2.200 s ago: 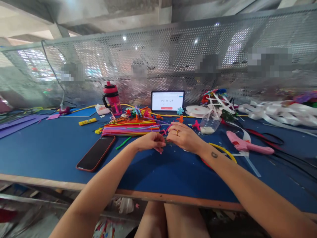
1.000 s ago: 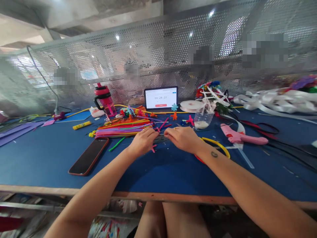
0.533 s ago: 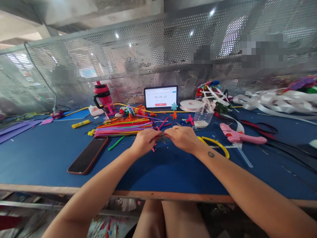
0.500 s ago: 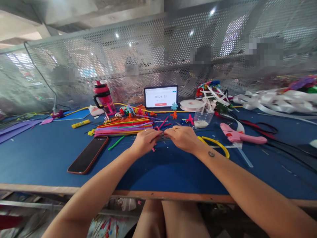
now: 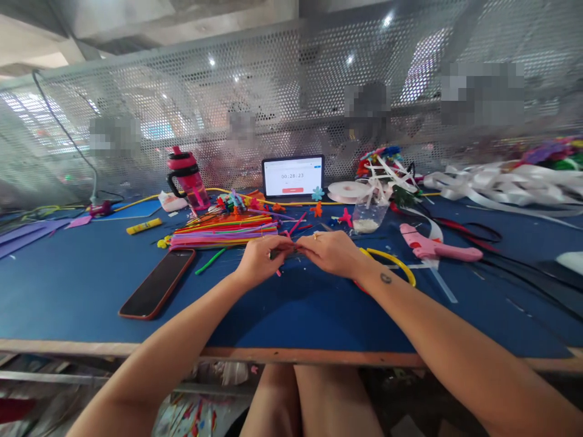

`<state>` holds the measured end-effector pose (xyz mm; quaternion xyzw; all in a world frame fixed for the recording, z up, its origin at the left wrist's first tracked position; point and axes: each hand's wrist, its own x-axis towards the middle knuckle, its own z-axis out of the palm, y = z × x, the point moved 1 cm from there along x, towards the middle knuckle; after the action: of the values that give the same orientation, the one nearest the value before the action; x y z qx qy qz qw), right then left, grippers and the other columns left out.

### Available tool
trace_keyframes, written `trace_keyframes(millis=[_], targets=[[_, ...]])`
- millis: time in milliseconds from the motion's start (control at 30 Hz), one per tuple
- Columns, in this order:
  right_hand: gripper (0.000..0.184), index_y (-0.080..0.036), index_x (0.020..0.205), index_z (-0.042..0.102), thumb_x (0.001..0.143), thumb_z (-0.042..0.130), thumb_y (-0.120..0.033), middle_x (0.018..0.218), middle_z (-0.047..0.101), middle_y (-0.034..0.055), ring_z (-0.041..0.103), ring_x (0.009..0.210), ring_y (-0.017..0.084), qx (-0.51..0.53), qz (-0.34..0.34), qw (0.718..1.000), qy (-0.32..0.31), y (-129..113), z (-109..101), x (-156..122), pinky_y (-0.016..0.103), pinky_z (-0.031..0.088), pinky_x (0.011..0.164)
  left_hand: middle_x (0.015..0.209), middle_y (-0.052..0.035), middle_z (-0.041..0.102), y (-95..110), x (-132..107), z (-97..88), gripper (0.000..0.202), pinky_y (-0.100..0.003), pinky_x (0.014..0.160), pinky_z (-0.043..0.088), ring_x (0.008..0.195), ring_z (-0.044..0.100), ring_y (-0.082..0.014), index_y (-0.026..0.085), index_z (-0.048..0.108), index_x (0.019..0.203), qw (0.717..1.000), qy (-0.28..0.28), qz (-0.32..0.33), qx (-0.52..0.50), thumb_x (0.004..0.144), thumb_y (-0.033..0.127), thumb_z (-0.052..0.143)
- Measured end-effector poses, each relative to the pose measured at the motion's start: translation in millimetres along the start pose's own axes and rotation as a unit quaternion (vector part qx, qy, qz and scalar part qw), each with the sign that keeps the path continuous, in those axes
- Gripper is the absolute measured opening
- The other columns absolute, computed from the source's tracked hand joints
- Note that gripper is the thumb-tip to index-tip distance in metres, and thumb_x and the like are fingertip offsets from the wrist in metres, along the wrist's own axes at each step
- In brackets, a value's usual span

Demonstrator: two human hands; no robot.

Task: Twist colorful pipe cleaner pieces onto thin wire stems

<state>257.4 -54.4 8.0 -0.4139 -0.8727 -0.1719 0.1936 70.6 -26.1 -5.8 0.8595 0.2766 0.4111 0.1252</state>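
Blue workbench [image 5: 291, 315], bundle of pipe cleaners [image 5: 223, 233] just beyond the hands; left hand [image 5: 263, 261], right hand [image 5: 332, 253], both pinched closed on thin dark stems [image 5: 286, 252]; pink glue gun [image 5: 437, 249] off to the right

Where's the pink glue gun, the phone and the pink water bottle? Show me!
pink hot glue gun [image 5: 432, 249]: head view, on its body.
phone [image 5: 157, 284]: head view, on its dark screen.
pink water bottle [image 5: 188, 177]: head view, on its middle.
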Motion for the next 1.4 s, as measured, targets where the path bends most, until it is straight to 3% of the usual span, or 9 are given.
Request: trace_keyframes(millis=[100,267,367,500,733,933,1033,1133,1400], targets=[[0.025,-0.021,0.092,0.06,0.091,0.037,-0.032,0.081,0.067,0.0015,0.058,0.073,0.012,-0.005,-0.03,0.999,0.013,-0.5,-1.3,-0.2,0.024,0.03,0.056,0.078,-0.0021,0.068,1.8,-0.4,2.1,0.012,-0.022,0.068,0.052,0.073,0.065,-0.0132,0.016,0.06,0.086,0.992,-0.013,-0.08,-0.1,0.075,0.019,0.059],[0.026,-0.021,0.09,0.061,0.092,0.036,-0.029,0.076,0.066,0.0015,0.057,0.072,0.013,-0.02,-0.026,0.999,0.023,1.3,1.3,-0.6,0.023,0.028,0.055,0.082,-0.0038,0.07,-2.1,-1.0,5.6,0.015,-0.024,0.072,0.051,0.078,0.067,-0.0152,0.016,0.062,0.09,0.986,-0.01,-0.104,-0.128,0.077,0.023,0.059],[0.025,-0.02,0.088,0.061,0.091,0.038,-0.028,0.074,0.066,0.0014,0.058,0.07,0.013,-0.02,-0.029,0.999,0.036,2.2,3.3,-0.9,0.023,0.028,0.055,0.084,-0.0038,0.07,-3.7,0.0,5.9,0.018,-0.023,0.071,0.05,0.077,0.066,-0.0148,0.018,0.065,0.095,0.996,-0.016,-0.07,-0.054,0.079,0.024,0.058],[0.024,-0.02,0.086,0.061,0.091,0.04,-0.03,0.074,0.067,0.0009,0.059,0.068,0.012,-0.003,-0.013,0.999,0.044,1.5,4.3,-1.1,0.023,0.028,0.055,0.075,-0.0035,0.068,-2.4,0.6,6.5,0.017,-0.022,0.064,0.047,0.068,0.062,-0.0131,0.018,0.067,0.087,0.998,-0.052,-0.007,0.036,0.084,0.024,0.052],[0.025,-0.019,0.089,0.06,0.092,0.038,-0.029,0.079,0.069,0.0018,0.063,0.073,0.014,0.068,0.011,0.997,0.021,-2.6,3.9,-0.2,0.023,0.033,0.06,0.087,-0.0062,0.068,-2.4,-3.2,7.9,0.015,-0.025,0.077,0.049,0.083,0.062,-0.0141,0.016,0.062,0.09,0.983,0.023,0.146,0.109,0.085,0.018,0.048],[0.027,-0.018,0.086,0.06,0.092,0.037,-0.031,0.075,0.068,0.0026,0.063,0.071,0.014,0.091,0.023,0.996,0.011,-4.4,2.9,0.7,0.023,0.035,0.061,0.08,-0.0047,0.068,-3.1,-6.6,4.8,0.011,-0.025,0.074,0.051,0.08,0.063,-0.0149,0.015,0.061,0.086,0.957,0.052,0.216,0.185,0.082,0.014,0.05],[0.027,-0.019,0.091,0.06,0.092,0.038,-0.034,0.078,0.069,0.0026,0.064,0.073,0.014,0.096,0.016,0.995,0.016,-3.7,3.0,0.7,0.023,0.036,0.062,0.08,-0.0052,0.068,-3.6,-5.4,4.2,0.013,-0.026,0.075,0.051,0.082,0.063,-0.0151,0.015,0.061,0.086,0.962,0.05,0.208,0.172,0.082,0.013,0.049],[0.027,-0.02,0.097,0.059,0.091,0.039,-0.038,0.081,0.069,0.0011,0.063,0.073,0.013,0.095,0.013,0.995,0.035,-2.2,2.0,-0.2,0.023,0.036,0.061,0.078,-0.0036,0.068,-6.2,-2.3,3.9,0.013,-0.023,0.071,0.051,0.076,0.064,-0.0126,0.016,0.062,0.085,0.979,0.072,0.153,0.112,0.083,0.014,0.049],[0.025,-0.021,0.091,0.061,0.091,0.038,-0.031,0.074,0.068,-0.0003,0.062,0.069,0.012,0.052,0.024,0.996,0.073,0.8,0.2,-2.8,0.023,0.033,0.057,0.082,-0.0041,0.068,-5.4,-0.1,2.9,0.017,-0.022,0.069,0.051,0.073,0.062,-0.0115,0.016,0.064,0.093,0.991,0.061,0.112,0.032,0.078,0.026,0.062]])
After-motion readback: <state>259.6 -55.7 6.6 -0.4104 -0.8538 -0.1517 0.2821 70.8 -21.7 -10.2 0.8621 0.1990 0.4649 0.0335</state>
